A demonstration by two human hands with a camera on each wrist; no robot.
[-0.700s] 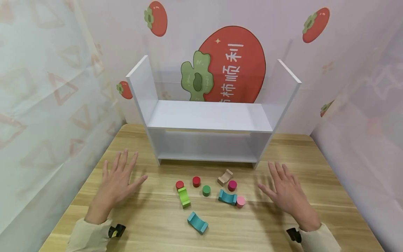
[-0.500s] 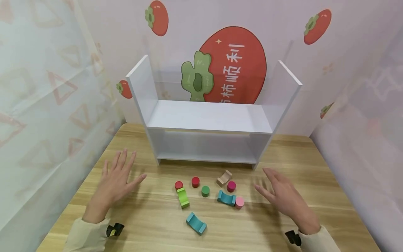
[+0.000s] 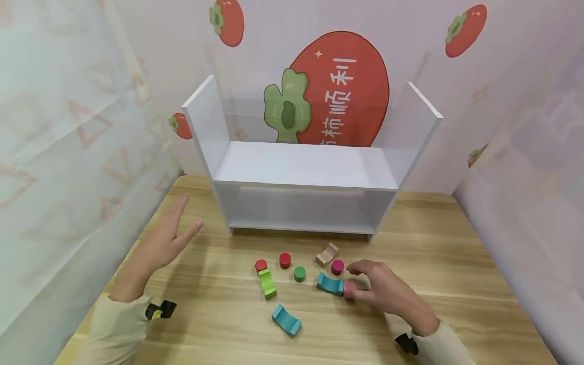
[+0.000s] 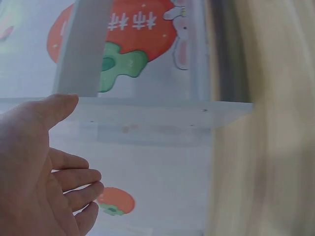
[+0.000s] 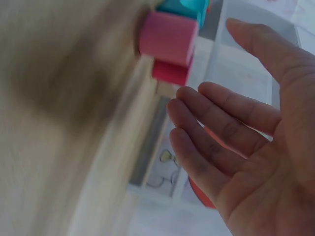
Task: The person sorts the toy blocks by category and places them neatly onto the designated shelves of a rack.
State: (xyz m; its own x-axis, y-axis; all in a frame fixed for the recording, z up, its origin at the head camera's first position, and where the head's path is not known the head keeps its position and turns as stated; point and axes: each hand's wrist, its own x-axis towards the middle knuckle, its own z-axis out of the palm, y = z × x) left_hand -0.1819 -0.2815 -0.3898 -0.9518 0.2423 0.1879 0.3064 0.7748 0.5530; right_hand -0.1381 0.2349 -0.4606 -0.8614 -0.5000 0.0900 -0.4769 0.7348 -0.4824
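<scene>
My right hand (image 3: pixel 385 289) is beside the pink cylinder block (image 3: pixel 349 290), its thumb partly in front of it in the head view. In the right wrist view a gap shows between the loosely bent fingers and the pink cylinder (image 5: pixel 170 37). The cylinder stands against the right end of a blue curved block (image 3: pixel 330 284). Just behind are a magenta cylinder (image 3: pixel 337 266) and a bare-wood curved block (image 3: pixel 327 255). My left hand (image 3: pixel 159 243) holds nothing at the left, thumb spread from the fingers; the left wrist view shows it before the white shelf (image 4: pixel 157 110).
Nearby on the wooden table (image 3: pixel 219 324) lie a green cylinder (image 3: pixel 299 274), two red cylinders, one of them (image 3: pixel 285 260) standing alone, a lime curved block (image 3: pixel 266 283) and a second blue curved block (image 3: pixel 286 320). A white two-level shelf (image 3: pixel 305 165) stands behind.
My right hand has moved left to the pink cylinder, its fingers bending from their earlier spread. My left hand has shifted slightly left and turned, its fingers now lined up together.
</scene>
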